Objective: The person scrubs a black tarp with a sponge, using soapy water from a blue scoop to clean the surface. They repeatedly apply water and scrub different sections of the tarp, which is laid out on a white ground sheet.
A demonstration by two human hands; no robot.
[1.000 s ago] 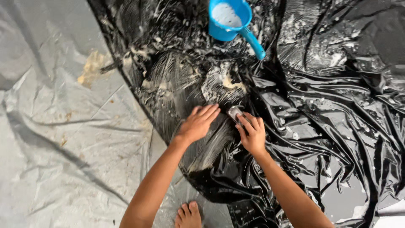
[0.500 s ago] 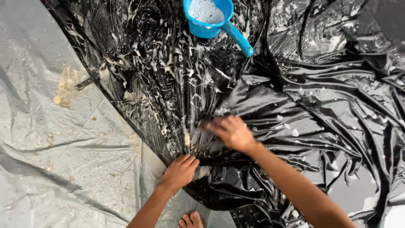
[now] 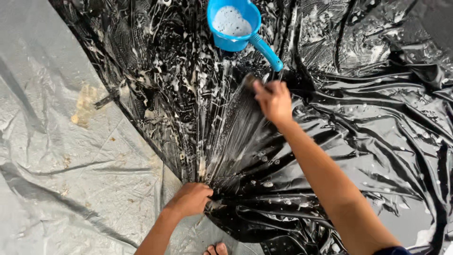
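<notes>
You scrub a wet black plastic sheet (image 3: pixel 358 141) spread on the ground

Your right hand (image 3: pixel 273 100) is clenched around a small scrubber (image 3: pixel 248 81), pressed on the soapy sheet below a blue scoop (image 3: pixel 234 24) of suds; your left hand (image 3: pixel 189 199) grips the sheet's bunched edge beside a grey tarp (image 3: pixel 52 156)
</notes>
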